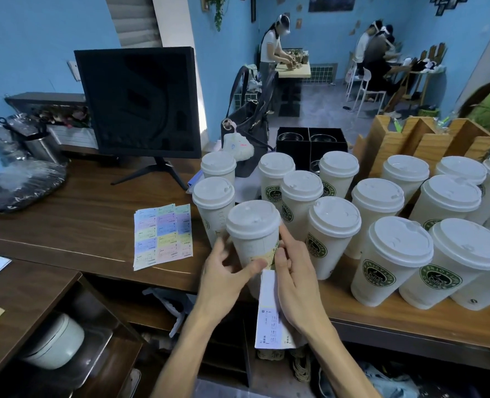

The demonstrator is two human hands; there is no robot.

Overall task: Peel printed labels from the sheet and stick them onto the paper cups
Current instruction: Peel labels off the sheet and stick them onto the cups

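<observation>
I hold a white lidded paper cup point(254, 234) upright just above the counter's front edge. My left hand point(223, 280) grips its left side, and its thumb presses a pale yellow label point(262, 255) onto the cup wall. My right hand point(295, 282) holds a long white label strip point(268, 317) that hangs down below the counter edge, while its index finger lies against the cup's right side. A stack of pastel label sheets point(163, 235) lies flat on the counter to the left.
Several lidded cups point(334, 234) with green logos crowd the wooden counter point(94, 219) behind and to the right. A black monitor point(137, 101), a dark handbag point(246, 122), a black box point(310, 142) and a wooden holder point(427, 142) stand at the back. People work at tables far behind.
</observation>
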